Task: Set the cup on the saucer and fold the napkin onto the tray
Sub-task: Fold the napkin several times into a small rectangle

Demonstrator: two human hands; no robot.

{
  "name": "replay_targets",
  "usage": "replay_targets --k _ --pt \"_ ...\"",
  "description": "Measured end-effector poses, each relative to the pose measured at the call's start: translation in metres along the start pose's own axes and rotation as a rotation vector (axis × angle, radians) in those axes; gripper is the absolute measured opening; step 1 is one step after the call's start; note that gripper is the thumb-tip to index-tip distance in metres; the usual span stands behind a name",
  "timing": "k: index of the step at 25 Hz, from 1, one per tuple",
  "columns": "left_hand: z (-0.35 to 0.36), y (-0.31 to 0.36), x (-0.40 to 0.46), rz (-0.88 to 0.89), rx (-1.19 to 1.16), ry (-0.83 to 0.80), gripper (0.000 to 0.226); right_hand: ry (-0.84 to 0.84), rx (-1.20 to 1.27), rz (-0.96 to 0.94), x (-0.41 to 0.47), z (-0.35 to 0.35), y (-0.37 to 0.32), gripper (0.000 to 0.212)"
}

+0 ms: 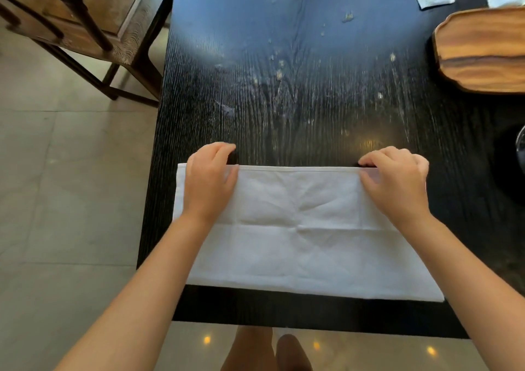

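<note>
The left hand (208,179) and the right hand (396,181) each pinch the far hemmed edge of the white rectangular cloth napkin (298,234), fingers curled over it, thumbs on top. The napkin lies flat at the near edge of the black wood-grain desk (298,86). At two o'clock sits the scalloped brown wooden tray (483,49), well apart.

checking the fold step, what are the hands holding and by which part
Both hands hold the white napkin by its far edge: left hand near the left corner, right hand near the right.
</note>
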State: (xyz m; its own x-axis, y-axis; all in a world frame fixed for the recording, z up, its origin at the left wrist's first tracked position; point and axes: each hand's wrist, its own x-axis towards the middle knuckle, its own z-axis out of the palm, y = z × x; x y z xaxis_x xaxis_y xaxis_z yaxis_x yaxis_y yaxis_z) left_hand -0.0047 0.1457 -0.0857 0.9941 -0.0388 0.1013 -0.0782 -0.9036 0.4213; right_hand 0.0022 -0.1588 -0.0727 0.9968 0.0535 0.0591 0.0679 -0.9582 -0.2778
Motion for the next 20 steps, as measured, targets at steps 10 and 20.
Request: replay_targets --k 10,20 --pt "0.062 0.065 -0.047 0.181 0.238 -0.204 0.055 -0.146 -0.135 -0.167 -0.047 0.057 -0.062 0.054" --pt "0.038 0.017 -0.049 0.082 0.224 -0.220 0.062 -0.177 -0.193 0.060 -0.049 0.023 0.018 0.066"
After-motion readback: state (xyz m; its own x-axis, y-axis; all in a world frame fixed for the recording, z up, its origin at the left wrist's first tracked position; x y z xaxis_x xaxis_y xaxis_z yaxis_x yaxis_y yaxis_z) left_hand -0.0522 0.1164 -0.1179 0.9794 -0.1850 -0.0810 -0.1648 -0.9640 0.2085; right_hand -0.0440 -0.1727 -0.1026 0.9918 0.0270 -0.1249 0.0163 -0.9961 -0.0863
